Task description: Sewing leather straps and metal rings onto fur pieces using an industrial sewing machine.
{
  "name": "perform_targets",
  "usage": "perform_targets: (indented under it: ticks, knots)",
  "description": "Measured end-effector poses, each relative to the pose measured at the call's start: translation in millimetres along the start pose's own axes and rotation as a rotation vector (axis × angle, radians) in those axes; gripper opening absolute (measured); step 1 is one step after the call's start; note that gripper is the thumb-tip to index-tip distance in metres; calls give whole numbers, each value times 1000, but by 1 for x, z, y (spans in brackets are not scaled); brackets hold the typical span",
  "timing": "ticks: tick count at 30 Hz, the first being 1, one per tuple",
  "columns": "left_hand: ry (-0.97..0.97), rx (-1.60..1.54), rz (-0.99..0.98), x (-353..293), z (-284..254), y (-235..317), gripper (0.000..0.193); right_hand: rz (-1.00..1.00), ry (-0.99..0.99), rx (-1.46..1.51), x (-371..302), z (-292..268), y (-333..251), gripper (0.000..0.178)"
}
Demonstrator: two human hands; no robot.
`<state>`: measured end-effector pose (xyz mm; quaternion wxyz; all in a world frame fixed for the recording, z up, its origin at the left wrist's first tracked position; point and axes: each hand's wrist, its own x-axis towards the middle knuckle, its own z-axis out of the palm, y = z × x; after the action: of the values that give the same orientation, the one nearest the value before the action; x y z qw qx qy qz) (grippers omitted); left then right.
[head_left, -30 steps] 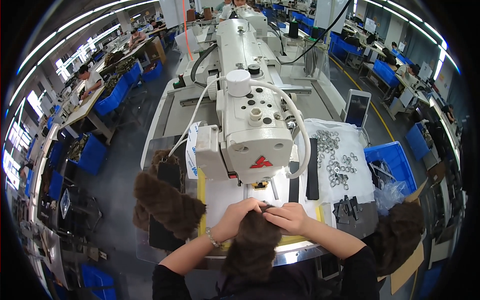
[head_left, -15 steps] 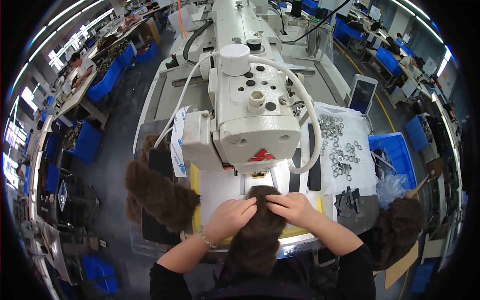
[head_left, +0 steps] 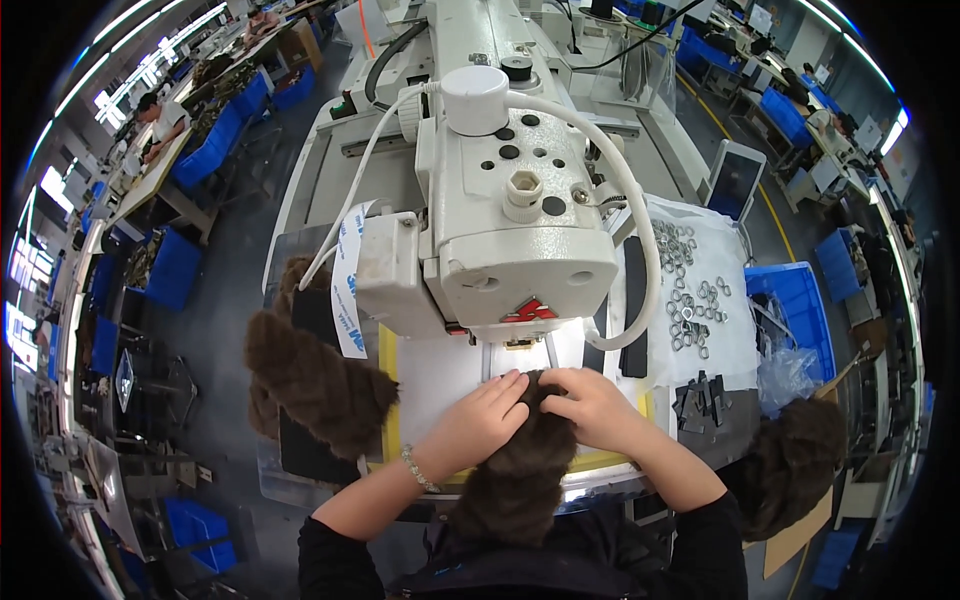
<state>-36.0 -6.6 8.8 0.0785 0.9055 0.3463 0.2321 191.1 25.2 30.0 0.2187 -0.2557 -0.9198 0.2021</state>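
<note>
I have the left hand (head_left: 490, 410) and the right hand (head_left: 588, 405) closed on the upper end of a brown fur piece (head_left: 515, 485), just in front of the white machine head (head_left: 520, 250). To the right I see a blue bin (head_left: 815, 320) with clear plastic (head_left: 788, 375) at its near end; leftward, a second bin (head_left: 178, 275) holds patterned cloth (head_left: 148, 265). The low blue tub's (head_left: 203, 525) contents I cannot tell.
</note>
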Motion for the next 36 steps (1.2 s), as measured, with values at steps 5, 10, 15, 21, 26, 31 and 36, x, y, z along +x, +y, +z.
perform_targets:
  ticks: [5,10,15,21,26,31,36]
  knots:
    - [8,184,36,1,-2,11,13,89,67,-146,3,5,-6,31]
    - [23,194,30,0,-1,13,15,52,32,-233,-6,22,-11,33]
    - [12,218,26,-1,-1,15,17,-40,26,-334,-7,25,-9,30]
    - [-25,238,48,0,-4,15,24,-160,68,-372,-7,22,-2,25]
    - [5,364,61,10,-13,11,23,-250,128,-435,10,6,4,23]
    - [53,360,32,17,-6,-5,19,-213,154,-394,21,6,20,22]
    - [39,318,21,14,-5,-8,19,-170,130,-358,18,13,21,24]
